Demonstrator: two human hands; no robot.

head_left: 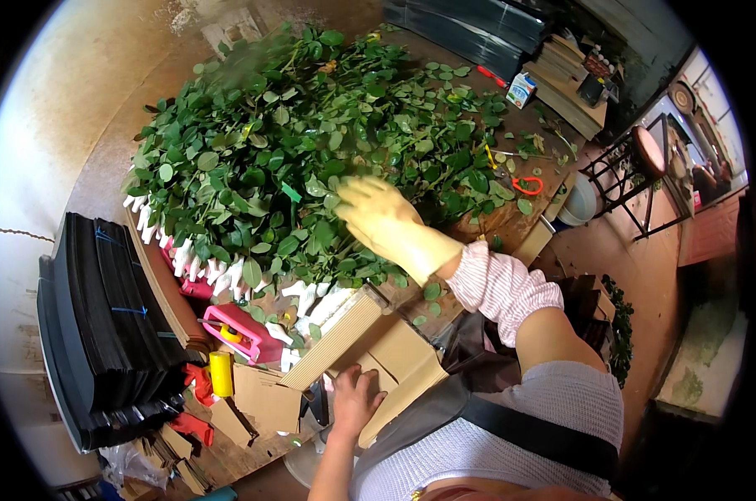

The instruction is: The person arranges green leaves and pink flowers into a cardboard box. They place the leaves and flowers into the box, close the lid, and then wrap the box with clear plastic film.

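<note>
Head view: right hand (pixel 386 221), fingers parted, over leafy stems (pixel 228 134)! Left hand (pixel 355 407), fingers half-curled, below them at cardboard (pixel 405 355). Neither grip's clear.

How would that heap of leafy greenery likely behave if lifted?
The leafy heap would probably snag, since its leaves overlap densely. It may shed: loose leaves lie beside it. Its thin leaves would likely bend easily.

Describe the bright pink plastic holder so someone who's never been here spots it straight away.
Start at the big heap of green leafy stems. Just below its lower-left edge, right of the tall stack of black sheets, sits the bright pink plastic holder. Unlike the solid yellow cylinder just below it, it is an open frame with a small yellow piece inside.
</note>
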